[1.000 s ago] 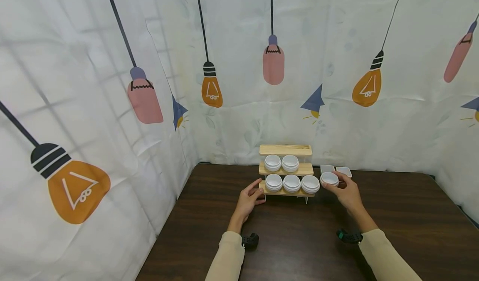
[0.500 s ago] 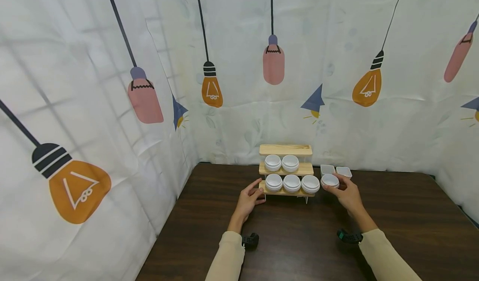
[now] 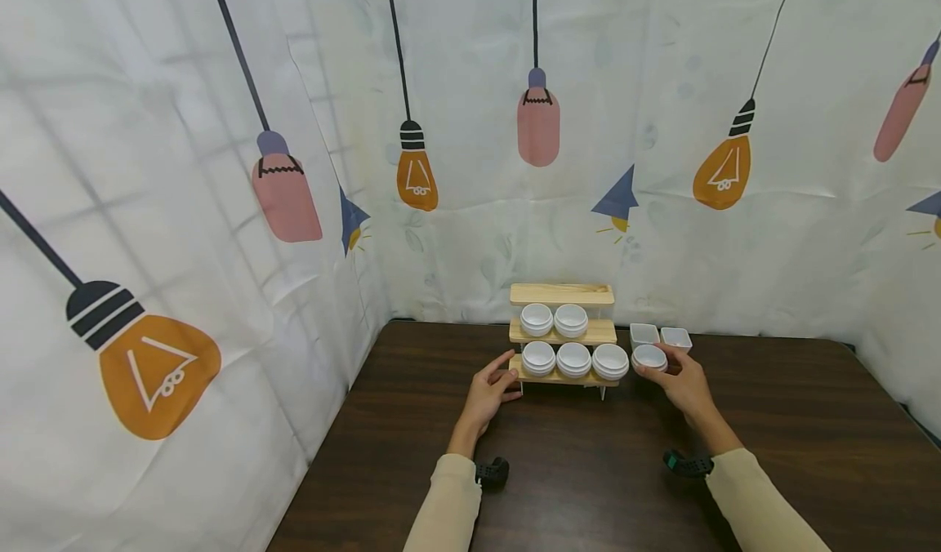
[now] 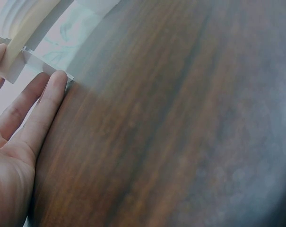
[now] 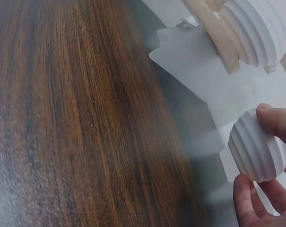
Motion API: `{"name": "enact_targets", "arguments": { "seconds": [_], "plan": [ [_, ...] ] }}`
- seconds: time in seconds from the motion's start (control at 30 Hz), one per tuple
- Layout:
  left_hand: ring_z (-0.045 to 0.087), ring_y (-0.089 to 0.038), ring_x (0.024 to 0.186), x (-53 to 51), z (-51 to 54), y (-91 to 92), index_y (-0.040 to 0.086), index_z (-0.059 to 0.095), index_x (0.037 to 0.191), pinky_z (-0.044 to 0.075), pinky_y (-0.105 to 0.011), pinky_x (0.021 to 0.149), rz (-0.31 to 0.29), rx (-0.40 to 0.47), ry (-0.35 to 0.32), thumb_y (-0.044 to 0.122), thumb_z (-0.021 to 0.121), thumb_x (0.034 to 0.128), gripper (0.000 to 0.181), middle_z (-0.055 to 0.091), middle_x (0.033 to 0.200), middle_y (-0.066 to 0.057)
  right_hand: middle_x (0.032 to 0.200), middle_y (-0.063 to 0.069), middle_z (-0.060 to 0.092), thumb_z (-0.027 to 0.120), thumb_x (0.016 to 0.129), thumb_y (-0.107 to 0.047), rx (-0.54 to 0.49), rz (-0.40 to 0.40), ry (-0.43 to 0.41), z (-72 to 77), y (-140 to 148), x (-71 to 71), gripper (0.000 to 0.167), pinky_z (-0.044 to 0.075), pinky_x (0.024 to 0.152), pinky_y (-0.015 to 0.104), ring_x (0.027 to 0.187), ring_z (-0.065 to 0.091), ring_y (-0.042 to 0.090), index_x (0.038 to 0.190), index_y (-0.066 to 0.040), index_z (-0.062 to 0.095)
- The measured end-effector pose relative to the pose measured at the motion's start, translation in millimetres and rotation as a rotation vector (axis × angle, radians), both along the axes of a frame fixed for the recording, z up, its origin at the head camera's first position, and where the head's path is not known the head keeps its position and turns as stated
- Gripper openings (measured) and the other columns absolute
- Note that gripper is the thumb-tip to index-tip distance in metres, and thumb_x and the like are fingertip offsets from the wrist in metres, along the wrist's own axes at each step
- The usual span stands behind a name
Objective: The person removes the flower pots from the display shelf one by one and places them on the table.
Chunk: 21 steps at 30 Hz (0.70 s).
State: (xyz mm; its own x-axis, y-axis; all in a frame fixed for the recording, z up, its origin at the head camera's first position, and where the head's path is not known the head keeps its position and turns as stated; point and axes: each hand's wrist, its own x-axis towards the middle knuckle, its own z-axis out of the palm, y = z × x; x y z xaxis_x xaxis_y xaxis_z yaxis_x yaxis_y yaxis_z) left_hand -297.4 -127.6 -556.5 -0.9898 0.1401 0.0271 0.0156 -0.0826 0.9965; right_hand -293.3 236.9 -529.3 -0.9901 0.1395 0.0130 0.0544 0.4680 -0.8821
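My right hand (image 3: 682,379) pinches a small white ridged bowl (image 3: 650,358) between thumb and fingers, to the right of a tiered wooden rack (image 3: 562,331). The bowl (image 5: 256,146) shows from its side in the right wrist view. On the rack's bottom shelf stand three like bowls (image 3: 573,359), and two more bowls (image 3: 570,319) stand on the middle shelf. My left hand (image 3: 485,401) holds the bottom shelf's left end. In the left wrist view, the thumb lies on the wooden front and a fingertip (image 4: 59,78) touches the rack's clear side panel (image 4: 43,66).
Two square white dishes, a left one (image 3: 643,333) and a right one (image 3: 675,338), stand behind the right hand. The rack's top shelf (image 3: 562,293) carries nothing. A lamp-print curtain (image 3: 470,250) hangs behind the dark wooden table (image 3: 581,470).
The bowl in my right hand has shifted slightly downward in the head view. My left hand and the rack stay where they were.
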Motion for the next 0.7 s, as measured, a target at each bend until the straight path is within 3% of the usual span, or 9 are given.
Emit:
{"name": "enact_targets", "arguments": {
  "seconds": [0.33, 0.7],
  "plan": [
    [0.068, -0.014, 0.101, -0.1, -0.4, -0.8, 0.017, 0.054, 0.15, 0.065, -0.037, 0.088, -0.002, -0.005, -0.001, 0.017, 0.063, 0.1029, 0.048, 0.069, 0.114, -0.01, 0.144, 0.027, 0.052, 0.079, 0.091, -0.038, 0.016, 0.017, 0.006, -3.7, 1.8, -1.1, 0.076, 0.045, 0.079, 0.017, 0.121, 0.053, 0.035, 0.151, -0.004, 0.047],
    [0.068, -0.014, 0.103, -1.4, -1.8, -0.8, 0.016, 0.054, 0.15, 0.065, -0.038, 0.088, 0.001, -0.002, 0.003, 0.017, 0.064, 0.1027, 0.048, 0.07, 0.115, -0.012, 0.138, 0.025, 0.057, 0.079, 0.092, -0.035, 0.028, 0.031, 0.041, -10.1, 5.7, -2.6, 0.068, 0.046, 0.077, 0.014, 0.111, 0.055, 0.025, 0.147, -0.005, 0.052]
  ]
}}
